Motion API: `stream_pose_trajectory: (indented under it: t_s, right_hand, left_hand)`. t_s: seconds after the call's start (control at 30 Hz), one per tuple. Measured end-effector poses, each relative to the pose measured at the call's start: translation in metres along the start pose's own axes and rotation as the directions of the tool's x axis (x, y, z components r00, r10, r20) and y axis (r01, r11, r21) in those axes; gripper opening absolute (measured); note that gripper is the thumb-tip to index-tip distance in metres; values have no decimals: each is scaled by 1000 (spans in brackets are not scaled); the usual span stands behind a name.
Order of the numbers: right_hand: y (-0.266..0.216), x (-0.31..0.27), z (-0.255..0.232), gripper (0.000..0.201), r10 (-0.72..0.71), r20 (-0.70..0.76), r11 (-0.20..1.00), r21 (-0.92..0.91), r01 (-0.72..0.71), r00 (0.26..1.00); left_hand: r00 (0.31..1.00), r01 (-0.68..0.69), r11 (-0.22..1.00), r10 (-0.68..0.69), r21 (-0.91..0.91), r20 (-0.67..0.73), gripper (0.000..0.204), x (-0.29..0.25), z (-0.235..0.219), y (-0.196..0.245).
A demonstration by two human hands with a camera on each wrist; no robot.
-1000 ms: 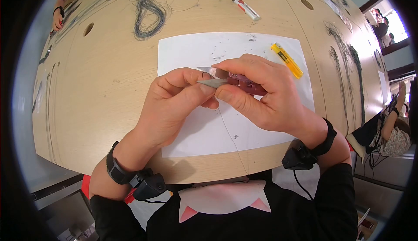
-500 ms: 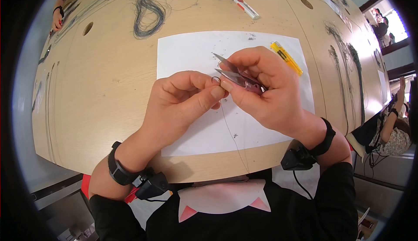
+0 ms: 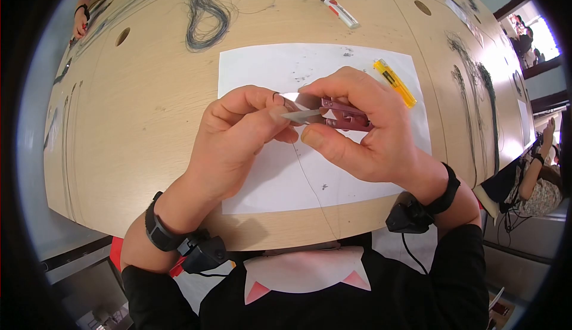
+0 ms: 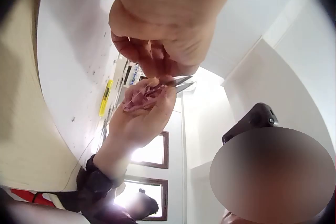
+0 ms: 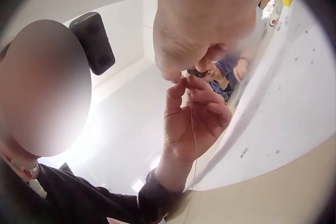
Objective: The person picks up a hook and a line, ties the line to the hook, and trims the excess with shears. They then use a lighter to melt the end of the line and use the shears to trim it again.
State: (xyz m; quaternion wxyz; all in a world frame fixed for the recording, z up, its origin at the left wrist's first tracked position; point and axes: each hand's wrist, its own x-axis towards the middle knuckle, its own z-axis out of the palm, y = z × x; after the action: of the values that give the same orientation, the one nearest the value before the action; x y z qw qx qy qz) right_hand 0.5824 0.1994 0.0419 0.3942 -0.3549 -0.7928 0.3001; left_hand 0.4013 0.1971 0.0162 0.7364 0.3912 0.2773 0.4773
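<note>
In the head view, my left hand (image 3: 235, 136) pinches a dark thread between thumb and forefinger, with a small dark curl at the fingertips. From there the thread (image 3: 308, 178) trails down over the white paper (image 3: 262, 190) to the table's near edge. My right hand (image 3: 369, 124) holds small purple-handled thread snips (image 3: 345, 115), fingers on one side and thumb below. Their blades stand apart and point left, tips right at the left fingertips. In the left wrist view the snips (image 4: 144, 98) lie in the right hand; the right wrist view shows the thread (image 5: 193, 129) crossing the left palm.
A yellow lighter (image 3: 394, 83) lies on the paper's right side, and dark specks are scattered over the sheet. Behind it are a white-and-red stick-shaped item (image 3: 339, 11) and a bundle of dark thread (image 3: 208, 23). More strands (image 3: 488, 103) lie at right. Another person's hand (image 3: 80, 23) is far left.
Half a second ago the snips pointed up and left, above the pinched thread. Now they are turned level, with the blades back at the left fingertips. The left hand has shifted slightly left.
</note>
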Motion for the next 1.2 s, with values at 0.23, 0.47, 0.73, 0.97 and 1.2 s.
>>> stream_pose_trajectory:
  t_s: [0.23,0.47,0.73,0.97,1.2]
  right_hand:
    - [1,0,3,22,-41,-8,999,22,41,999]
    - [2,-1,6,21,-78,-44,995,58,80,996]
    - [4,-1,9,19,-76,-26,995,62,78,997]
    - [4,-2,8,18,-58,-24,996,66,60,998]
    - [10,-1,8,19,-87,-24,995,50,88,996]
  left_hand:
    - [998,58,998,-57,-16,26,10,-1,0,-1]
    - [998,44,998,-42,-41,50,10,-1,-1,-2]
    - [999,46,999,-45,-4,30,7,-1,1,0]
    - [999,34,999,-34,-2,26,8,-1,2,-1]
    - [998,50,999,-50,6,31,9,0,2,-1]
